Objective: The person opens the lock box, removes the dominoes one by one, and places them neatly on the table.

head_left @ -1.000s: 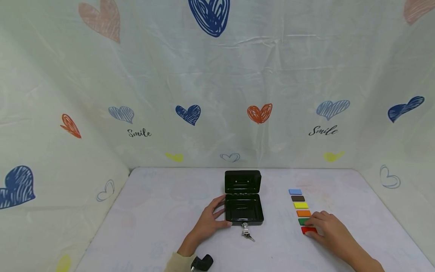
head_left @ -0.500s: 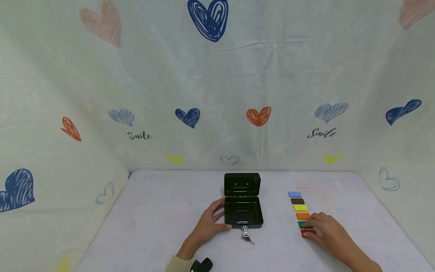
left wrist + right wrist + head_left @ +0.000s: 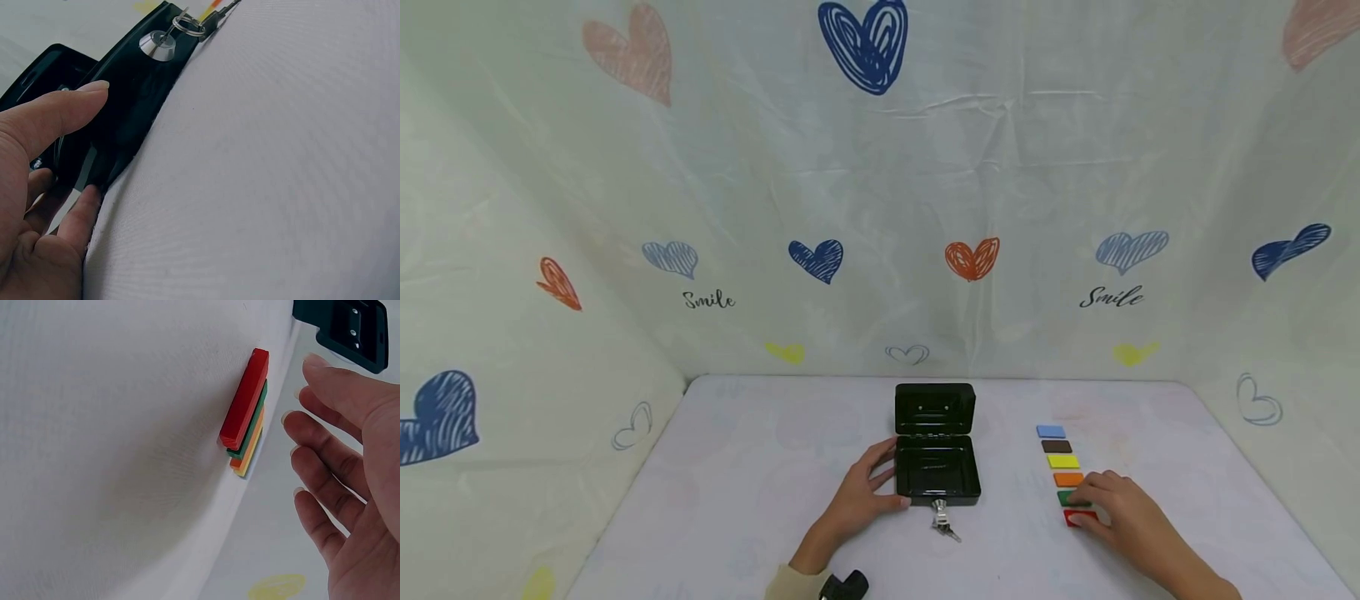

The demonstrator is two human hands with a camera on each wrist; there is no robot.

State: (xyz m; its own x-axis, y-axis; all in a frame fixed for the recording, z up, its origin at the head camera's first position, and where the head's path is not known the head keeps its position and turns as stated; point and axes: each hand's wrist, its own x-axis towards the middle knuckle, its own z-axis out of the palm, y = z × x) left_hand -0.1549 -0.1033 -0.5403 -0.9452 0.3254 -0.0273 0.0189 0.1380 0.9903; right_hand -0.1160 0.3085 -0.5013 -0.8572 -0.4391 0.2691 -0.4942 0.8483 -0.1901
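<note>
A small black cash box stands on the table with its lid raised. My left hand grips its left side, thumb on the front corner and fingers along the side wall. Keys on a ring hang from the silver lock at the front. To the right, flat coloured blocks lie in a row. My right hand hovers over the near end, above the red block and the green block. In the right wrist view its fingers are spread, relaxed and apart from the blocks.
Farther along the row lie the orange block, yellow block, dark brown block and blue block. A black device sits at my left wrist. A heart-printed curtain hangs behind the white table.
The head view has tilted slightly, so the scene sits a little lower in it. Both hands stay where they were, beside the cash box and over the near blocks.
</note>
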